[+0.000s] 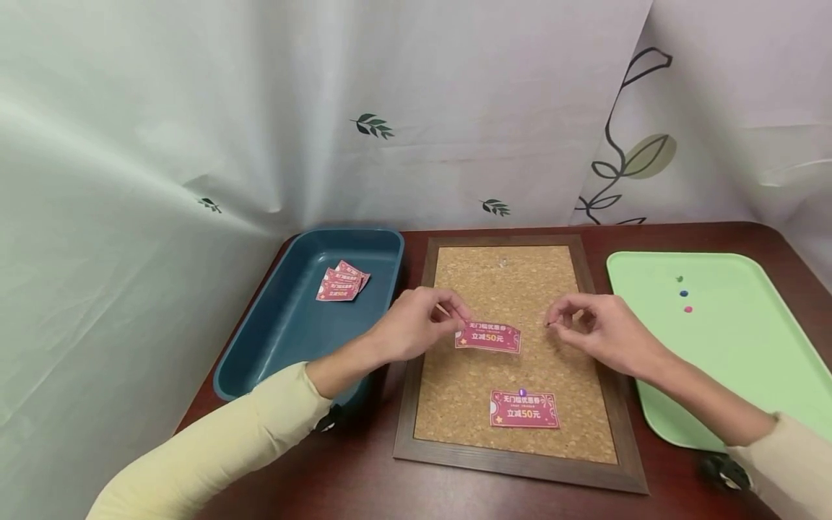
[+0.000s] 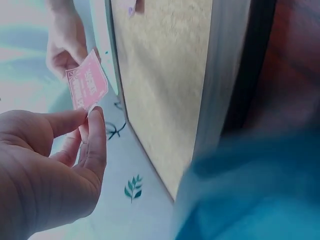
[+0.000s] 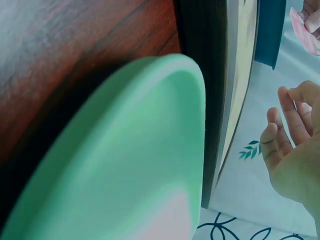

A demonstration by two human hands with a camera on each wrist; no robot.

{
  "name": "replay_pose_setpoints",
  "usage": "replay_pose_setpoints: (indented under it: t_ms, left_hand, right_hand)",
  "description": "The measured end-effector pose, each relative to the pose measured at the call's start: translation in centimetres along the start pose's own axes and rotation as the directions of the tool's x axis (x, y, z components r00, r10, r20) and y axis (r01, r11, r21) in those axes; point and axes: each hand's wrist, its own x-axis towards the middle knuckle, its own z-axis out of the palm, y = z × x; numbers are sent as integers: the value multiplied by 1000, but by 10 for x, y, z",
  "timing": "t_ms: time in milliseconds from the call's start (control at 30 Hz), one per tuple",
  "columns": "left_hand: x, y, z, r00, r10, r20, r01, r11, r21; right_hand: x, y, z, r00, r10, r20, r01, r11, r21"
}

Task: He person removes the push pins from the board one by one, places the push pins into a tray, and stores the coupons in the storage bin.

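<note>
Near the close end of the tan cork board with a brown frame [image 1: 455, 393], see a flat pink paper coupon [image 1: 524, 413] under a round purple pin [image 1: 523, 393]; good to copy. Past it, best to lay the other pink paper coupon with white print [image 1: 489, 337], pinched at its left end by the left hand [image 1: 419, 325] over the board's middle, flat and straight before any pushing. With the right hand [image 1: 604, 331], pinched on a tiny dark thing [image 1: 549, 324], maybe a pin but too small to tell, press straight down, clear of fingertips. From the left wrist, plain to see: coupon up off the cork. From the right wrist, just one end of the light green plastic tray [image 3: 165, 125], without pins. From the head, there too: a pink pin [image 1: 688, 309], a blue pin [image 1: 683, 294]; and, leftward, a pile of pink coupons [image 1: 339, 283] in a dark blue plastic basin [image 1: 292, 325].
</note>
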Motion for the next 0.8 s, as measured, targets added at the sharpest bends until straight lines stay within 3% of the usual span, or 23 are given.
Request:
replay_pose_setpoints:
  t_ms: [233,400,600,800]
  left_hand:
    - [-8,-6,-31,998,-20,-65,18,1000,-23]
    - [-14,-15,-60,988,-30,-154,25,999,-29]
    - [-23,-32,-90,972,-85,-220,95,995,34]
    - [-30,-55,-110,954,-150,-260,171,984,58]
  right_hand:
    - [-3,0,-10,1000,6,-26,-7,1000,-25]
    - [-6,1,-17,999,3,-44,-4,1000,-25]
    - [-8,4,-27,997,8,-73,-13,998,-61]
    - [-13,7,-37,995,6,-101,-14,997,-78]
